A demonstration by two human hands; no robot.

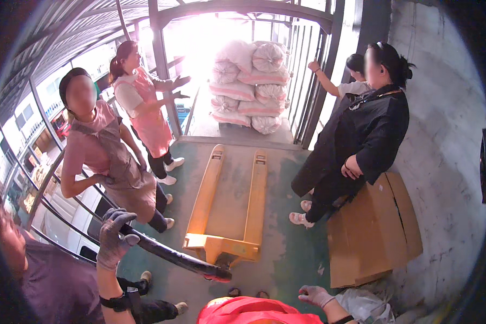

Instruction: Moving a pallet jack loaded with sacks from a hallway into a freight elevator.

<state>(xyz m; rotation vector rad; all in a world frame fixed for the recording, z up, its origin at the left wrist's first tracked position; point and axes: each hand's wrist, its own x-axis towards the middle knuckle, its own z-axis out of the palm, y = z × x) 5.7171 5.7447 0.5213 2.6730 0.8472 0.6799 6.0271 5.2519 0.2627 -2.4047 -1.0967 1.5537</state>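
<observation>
My left hand (115,237), in a grey glove, is curled round the dark, curved handle (173,255) of a yellow pallet jack (202,208). The handle is swung over to the left, and the two forks point away from me with no load on them. My right hand (314,295), also gloved, hangs low at the right near a white plastic sack (364,306). Its fingers are loosely bent and apart, with nothing seen in them. Red clothing covers my front at the lower edge.
Stacked white sacks (248,89) stand beyond the floor sill (237,142), inside a metal-framed opening. Several people stand on both sides: two in aprons and one in purple (59,286) left, two right. Flattened cardboard (362,232) leans by the right wall; railings (54,178) run left.
</observation>
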